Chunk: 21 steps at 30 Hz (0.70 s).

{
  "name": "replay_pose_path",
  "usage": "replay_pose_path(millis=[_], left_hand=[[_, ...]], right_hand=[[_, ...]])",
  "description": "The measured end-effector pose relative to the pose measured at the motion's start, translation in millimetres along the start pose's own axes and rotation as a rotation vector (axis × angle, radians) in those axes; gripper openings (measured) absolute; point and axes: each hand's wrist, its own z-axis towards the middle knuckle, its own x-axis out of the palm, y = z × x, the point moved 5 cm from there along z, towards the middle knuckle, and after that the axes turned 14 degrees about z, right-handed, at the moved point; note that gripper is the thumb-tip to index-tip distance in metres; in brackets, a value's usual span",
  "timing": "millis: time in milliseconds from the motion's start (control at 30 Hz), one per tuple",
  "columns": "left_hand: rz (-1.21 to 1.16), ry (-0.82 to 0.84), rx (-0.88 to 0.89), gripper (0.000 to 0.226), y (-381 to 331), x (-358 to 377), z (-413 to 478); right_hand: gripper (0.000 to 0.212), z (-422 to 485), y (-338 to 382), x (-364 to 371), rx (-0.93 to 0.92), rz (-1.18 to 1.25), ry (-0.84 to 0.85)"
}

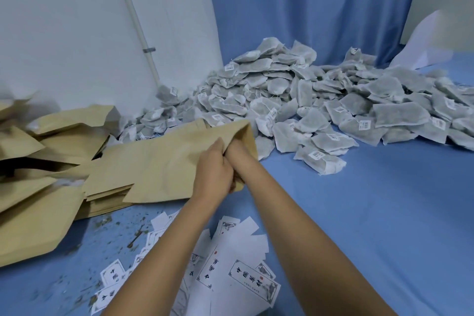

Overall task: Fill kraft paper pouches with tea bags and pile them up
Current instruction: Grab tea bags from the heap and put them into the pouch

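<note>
Near edge: loose white printed paper labels (pixel 241 274) lie scattered on the blue cloth surface (pixel 372 200). Brown tea crumbs (pixel 136 236) speckle the cloth to their left. Open cloth extends right of the arms as far as the heap.

Middle: the left hand (pixel 213 174) grips the mouth edge of a flat tan kraft paper pouch (pixel 159 164), which overlaps a stack of flat tan pouches (pixel 107 197). The right hand (pixel 237 154) is inserted in the mouth. Its fingers are hidden, so its grip cannot be determined.

Left: a pile of puffed, creased kraft pouches (pixel 38 151).

Far: a heap of grey mesh tea bags (pixel 307 95) with white tags lies against the white wall (pixel 77 20) and the pleated blue curtain (pixel 307 7).
</note>
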Motion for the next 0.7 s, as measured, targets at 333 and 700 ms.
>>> replay_pose_path(millis=[333, 700], left_hand=[[0.005, -0.012, -0.06, 0.049, 6, -24, 14], [0.045, -0.01, -0.045, 0.056, -15, -6, 17]], right_hand=[[0.02, -5, 9, 5, -0.129, 0.134, 0.134], [0.02, -1, -10, -29, -0.094, 0.208, 0.141]])
